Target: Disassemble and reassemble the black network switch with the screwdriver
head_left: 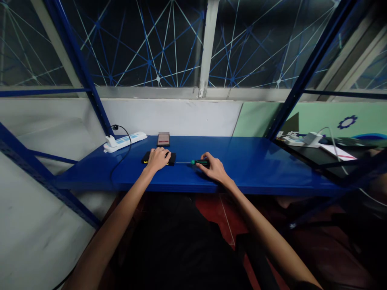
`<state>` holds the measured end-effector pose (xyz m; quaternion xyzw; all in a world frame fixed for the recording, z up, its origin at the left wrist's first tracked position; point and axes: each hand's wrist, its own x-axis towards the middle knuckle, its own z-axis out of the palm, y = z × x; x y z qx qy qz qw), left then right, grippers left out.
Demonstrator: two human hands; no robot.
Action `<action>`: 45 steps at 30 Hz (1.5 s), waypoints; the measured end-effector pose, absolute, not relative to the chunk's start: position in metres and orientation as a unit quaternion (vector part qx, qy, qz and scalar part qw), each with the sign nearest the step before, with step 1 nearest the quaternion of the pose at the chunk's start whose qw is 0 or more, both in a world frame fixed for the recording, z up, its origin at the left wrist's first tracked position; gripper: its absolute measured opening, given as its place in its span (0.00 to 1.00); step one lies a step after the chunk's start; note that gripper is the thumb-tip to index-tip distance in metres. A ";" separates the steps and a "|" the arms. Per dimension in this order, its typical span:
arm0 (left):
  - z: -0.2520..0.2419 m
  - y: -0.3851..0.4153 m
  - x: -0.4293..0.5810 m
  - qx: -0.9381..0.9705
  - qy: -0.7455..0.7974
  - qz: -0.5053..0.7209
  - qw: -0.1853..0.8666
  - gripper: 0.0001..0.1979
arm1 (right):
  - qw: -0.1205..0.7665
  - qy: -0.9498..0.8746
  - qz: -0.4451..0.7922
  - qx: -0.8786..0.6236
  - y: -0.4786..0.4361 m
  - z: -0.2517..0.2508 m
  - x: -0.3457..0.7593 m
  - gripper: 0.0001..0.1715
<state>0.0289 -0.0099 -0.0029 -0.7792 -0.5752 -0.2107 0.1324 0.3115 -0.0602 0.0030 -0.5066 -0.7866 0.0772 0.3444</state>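
Tabletop: a glossy blue surface (248, 161), framed by blue metal posts (98, 106); red floor (214, 211) below
Room: pale wall (169, 117) behind, with a green panel (256, 117) to the right; above, dark windows (181, 44) patterned with blue and white lines
Far edge: a white power strip (128, 140), set aslant at the left; a small flat case (163, 139) beside it
Screwdriver (202, 163): near the front edge; long axis left to right, shaft pointing left at the black box (173, 158); whether the tip touches, I cannot tell
Black box: long side also left to right
Right hand (214, 167): fingers closed round the screwdriver's handle
Left hand (157, 158): fingers bent over the box; gripping or merely resting, I cannot tell
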 end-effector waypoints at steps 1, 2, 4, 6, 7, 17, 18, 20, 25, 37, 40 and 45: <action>-0.002 -0.010 0.029 -0.779 -0.576 -0.209 0.132 0.21 | 0.346 -0.785 0.070 -0.509 -0.060 0.003 0.312 0.20; -0.002 -0.010 0.029 -0.779 -0.577 -0.208 0.132 0.21 | 0.347 -0.784 0.061 -0.511 -0.059 0.002 0.311 0.22; -0.002 -0.011 0.030 -0.778 -0.578 -0.208 0.133 0.21 | 0.343 -0.782 0.043 -0.519 -0.060 0.003 0.310 0.25; -0.002 -0.010 0.030 -0.778 -0.577 -0.209 0.132 0.21 | 0.334 -0.780 0.030 -0.529 -0.061 0.004 0.309 0.29; -0.002 -0.010 0.030 -0.778 -0.577 -0.210 0.131 0.21 | 0.329 -0.780 0.027 -0.532 -0.062 0.005 0.309 0.31; -0.004 -0.009 0.029 -0.780 -0.573 -0.214 0.135 0.20 | 0.348 -0.802 0.101 -0.474 -0.061 0.005 0.313 0.21; -0.003 -0.010 0.030 -0.779 -0.574 -0.213 0.135 0.20 | 0.357 -0.799 0.100 -0.473 -0.060 0.004 0.313 0.21; -0.002 -0.011 0.030 -0.779 -0.576 -0.210 0.134 0.20 | 0.371 -0.793 0.088 -0.475 -0.059 0.003 0.313 0.23; -0.002 -0.011 0.029 -0.779 -0.575 -0.212 0.132 0.20 | 0.358 -0.788 0.057 -0.497 -0.059 0.003 0.312 0.28; -0.002 -0.010 0.029 -0.777 -0.578 -0.205 0.142 0.20 | 0.368 -0.798 0.093 -0.469 -0.062 0.004 0.312 0.22; -0.002 -0.010 0.029 -0.778 -0.576 -0.204 0.144 0.20 | 0.370 -0.796 0.084 -0.473 -0.061 0.004 0.313 0.25; -0.003 -0.011 0.031 -0.782 -0.575 -0.192 0.145 0.20 | 0.327 -0.797 0.083 -0.501 -0.062 0.007 0.311 0.32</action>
